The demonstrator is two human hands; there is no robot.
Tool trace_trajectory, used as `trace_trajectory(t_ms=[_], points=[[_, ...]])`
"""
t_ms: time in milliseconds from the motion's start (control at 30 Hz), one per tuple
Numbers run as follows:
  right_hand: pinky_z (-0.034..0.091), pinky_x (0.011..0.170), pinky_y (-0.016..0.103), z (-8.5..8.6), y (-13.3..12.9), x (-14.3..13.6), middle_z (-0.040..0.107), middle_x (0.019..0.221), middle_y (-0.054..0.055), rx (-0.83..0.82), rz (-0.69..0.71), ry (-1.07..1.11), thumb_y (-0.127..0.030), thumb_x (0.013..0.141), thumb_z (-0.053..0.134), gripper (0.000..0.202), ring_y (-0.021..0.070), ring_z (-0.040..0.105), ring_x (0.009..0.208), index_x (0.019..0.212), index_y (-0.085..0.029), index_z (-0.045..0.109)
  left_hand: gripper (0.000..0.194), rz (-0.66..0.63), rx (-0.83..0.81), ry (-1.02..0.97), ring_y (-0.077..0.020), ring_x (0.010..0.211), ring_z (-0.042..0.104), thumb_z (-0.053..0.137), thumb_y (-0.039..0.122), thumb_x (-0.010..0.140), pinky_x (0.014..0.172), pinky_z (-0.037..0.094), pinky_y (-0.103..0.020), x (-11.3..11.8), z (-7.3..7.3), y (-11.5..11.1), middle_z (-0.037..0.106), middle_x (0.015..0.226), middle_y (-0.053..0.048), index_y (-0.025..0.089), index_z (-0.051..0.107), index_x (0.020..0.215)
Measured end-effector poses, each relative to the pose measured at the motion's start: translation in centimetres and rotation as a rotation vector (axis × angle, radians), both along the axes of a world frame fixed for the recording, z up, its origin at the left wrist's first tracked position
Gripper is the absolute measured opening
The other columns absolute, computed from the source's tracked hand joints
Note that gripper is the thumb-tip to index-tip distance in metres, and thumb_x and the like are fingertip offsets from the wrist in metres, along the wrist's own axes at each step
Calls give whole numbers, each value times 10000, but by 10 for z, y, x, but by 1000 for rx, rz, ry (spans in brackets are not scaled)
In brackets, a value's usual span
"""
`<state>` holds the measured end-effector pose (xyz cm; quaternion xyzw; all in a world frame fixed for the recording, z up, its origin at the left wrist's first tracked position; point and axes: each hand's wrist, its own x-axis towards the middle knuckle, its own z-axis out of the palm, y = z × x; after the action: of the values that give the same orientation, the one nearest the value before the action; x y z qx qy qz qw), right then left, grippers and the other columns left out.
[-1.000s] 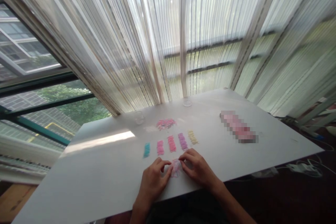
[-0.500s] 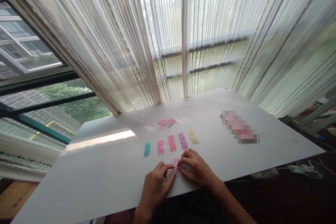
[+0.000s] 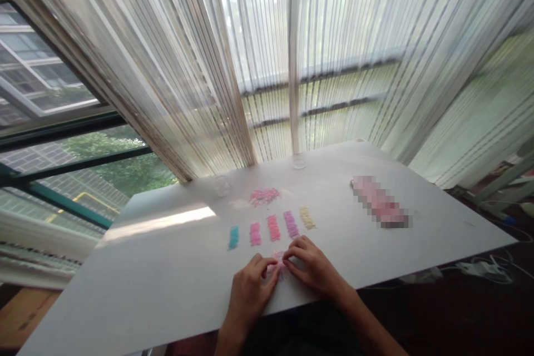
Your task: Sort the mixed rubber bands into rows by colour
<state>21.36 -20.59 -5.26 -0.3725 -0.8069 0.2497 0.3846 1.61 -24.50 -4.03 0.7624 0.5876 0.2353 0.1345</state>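
Close to the table's front edge, a small pale-pink, partly see-through cluster (image 3: 281,271) lies between my hands; its kind is too small to make out. My left hand (image 3: 251,288) reaches in from the left with thumb and forefinger closed in a pinch at the cluster. From the other side my right hand (image 3: 312,268) pinches at it too, fingers bent and fingertips close to the left ones. Just beyond the hands are neat groups of small pieces: teal (image 3: 233,237), pink (image 3: 255,233), coral-pink (image 3: 273,227), purple (image 3: 291,224) and yellow (image 3: 307,217).
Farther back is a loose pink pile (image 3: 264,196). A clear round container (image 3: 222,186) and a clear ring-shaped dish or lid (image 3: 299,163) stand near the white table's (image 3: 137,283) far edge. A pixelated pink oblong object (image 3: 379,203) lies right. Curtains (image 3: 271,55) hang behind.
Both hands stay at the pink cluster, with only slight shifts of the fingers. The colour groups and the pile look the same.
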Motion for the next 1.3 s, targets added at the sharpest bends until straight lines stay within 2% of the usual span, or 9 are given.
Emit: trace_trajectory(t_ms=[300, 500, 1000, 1300], points=[[535, 864, 385, -2, 0, -1, 649, 913, 48, -20, -45, 9, -63, 865, 632, 184, 231, 604, 930, 941, -219, 690, 143, -4, -4, -13, -146, 678, 666, 597, 249, 921, 649, 501, -234, 1, 2, 2, 677, 801, 2, 247, 737, 953], [530, 858, 378, 4, -3, 2, 647, 940, 53, -23, 1, 21, -95, 862, 661, 170, 229, 597, 940, 982, -211, 694, 138, -17, 29, -43, -143, 637, 612, 599, 275, 928, 642, 490, -237, -4, 6, 3, 639, 741, 12, 252, 734, 944], [550, 817, 361, -4, 0, 1, 663, 904, 40, 5, -10, 40, -113, 877, 682, 152, 221, 614, 906, 961, -237, 710, 207, -31, 42, -80, -142, 607, 573, 553, 329, 950, 633, 493, -236, -6, 4, 6, 603, 701, 6, 241, 738, 921], [546, 818, 359, -2, 0, 2, 662, 918, 44, -28, -6, 58, -156, 881, 698, 114, 222, 619, 910, 966, -232, 708, 154, -48, 76, -90, -134, 602, 583, 588, 280, 934, 627, 496, -225, -4, 5, 7, 613, 706, 15, 247, 738, 914]])
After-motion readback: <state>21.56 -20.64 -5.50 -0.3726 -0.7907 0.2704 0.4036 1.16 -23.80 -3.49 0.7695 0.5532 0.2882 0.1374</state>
